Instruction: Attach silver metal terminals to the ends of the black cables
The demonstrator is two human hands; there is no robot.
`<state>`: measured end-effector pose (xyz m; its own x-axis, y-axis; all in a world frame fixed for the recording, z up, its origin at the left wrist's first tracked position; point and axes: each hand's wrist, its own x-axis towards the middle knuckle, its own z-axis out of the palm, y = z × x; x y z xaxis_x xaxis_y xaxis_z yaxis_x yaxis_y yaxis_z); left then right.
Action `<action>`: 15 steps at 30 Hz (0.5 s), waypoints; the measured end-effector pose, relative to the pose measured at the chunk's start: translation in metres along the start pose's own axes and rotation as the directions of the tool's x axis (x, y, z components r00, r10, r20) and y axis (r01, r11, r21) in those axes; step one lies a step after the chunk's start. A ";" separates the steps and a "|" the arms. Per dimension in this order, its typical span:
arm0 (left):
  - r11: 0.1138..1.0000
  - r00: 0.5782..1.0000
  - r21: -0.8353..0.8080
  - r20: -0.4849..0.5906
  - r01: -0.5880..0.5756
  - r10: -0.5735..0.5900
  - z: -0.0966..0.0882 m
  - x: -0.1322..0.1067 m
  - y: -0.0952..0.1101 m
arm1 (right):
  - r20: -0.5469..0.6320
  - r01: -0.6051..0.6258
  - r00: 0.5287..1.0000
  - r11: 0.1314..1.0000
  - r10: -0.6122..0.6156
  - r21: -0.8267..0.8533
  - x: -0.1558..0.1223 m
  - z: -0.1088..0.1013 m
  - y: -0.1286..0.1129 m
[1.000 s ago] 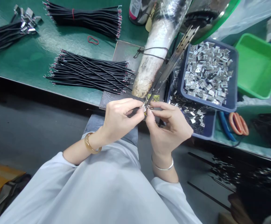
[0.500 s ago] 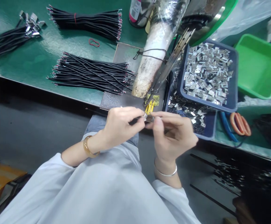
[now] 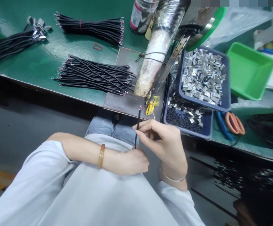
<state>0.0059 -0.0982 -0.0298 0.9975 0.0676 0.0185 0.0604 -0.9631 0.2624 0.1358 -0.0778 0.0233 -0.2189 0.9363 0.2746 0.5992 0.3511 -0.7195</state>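
Observation:
A thin black cable (image 3: 138, 121) stands nearly upright in front of my body, its stripped top end showing small reddish wire tips. My right hand (image 3: 166, 141) pinches it mid-length between thumb and forefinger. Lower down, my left hand (image 3: 133, 161) is closed where the cable runs in; its fingertips and the cable's lower end are hidden. A thin white strand (image 3: 154, 116) rises by the right hand's fingers; whether the hand holds it is unclear. Just beyond lies a small yellow two-pronged piece (image 3: 150, 107) at the tip of a metal arm (image 3: 170, 64).
Black cables lie in a loose pile (image 3: 96, 75), with a banded bundle (image 3: 90, 29) behind. A wrapped tube (image 3: 154, 59) slants over the dark board (image 3: 124, 102). To the right are a blue bin (image 3: 227, 81) of metal brackets, a green bin (image 3: 251, 72) and orange-handled pliers (image 3: 235, 123).
Both hands have drawn back from the yellow piece toward my body. The left hand has dropped lower and turned into a fist. The black cable now shows upright between the hands.

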 end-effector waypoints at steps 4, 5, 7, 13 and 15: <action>0.995 0.996 0.061 -0.027 -0.083 0.084 -0.015 -0.004 -0.005 | -0.079 -0.002 0.997 1.000 0.003 0.020 -0.003 -0.001 -0.003; 0.993 0.990 0.071 -0.097 -0.098 0.105 -0.024 -0.008 -0.008 | -0.126 -0.017 0.992 1.000 0.019 0.015 -0.005 -0.002 -0.004; 0.993 0.925 0.051 -0.361 -0.106 0.117 -0.044 -0.019 -0.018 | -0.224 -0.036 0.974 0.999 0.038 0.014 -0.008 -0.005 -0.007; 0.876 0.410 -0.483 -0.796 0.012 -0.445 -0.075 -0.039 -0.055 | -0.240 0.121 0.960 0.986 -0.144 -0.111 -0.005 -0.002 -0.009; 0.725 0.374 -0.681 -0.701 -0.099 -0.607 -0.069 -0.033 -0.060 | -0.210 0.187 0.948 0.951 -0.241 -0.246 0.001 0.003 -0.006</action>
<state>-0.0333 -0.0245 0.0206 0.3114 0.7929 0.5238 -0.0790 -0.5277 0.8458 0.1292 -0.0793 0.0258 -0.1897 0.8014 0.5673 0.7186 0.5070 -0.4759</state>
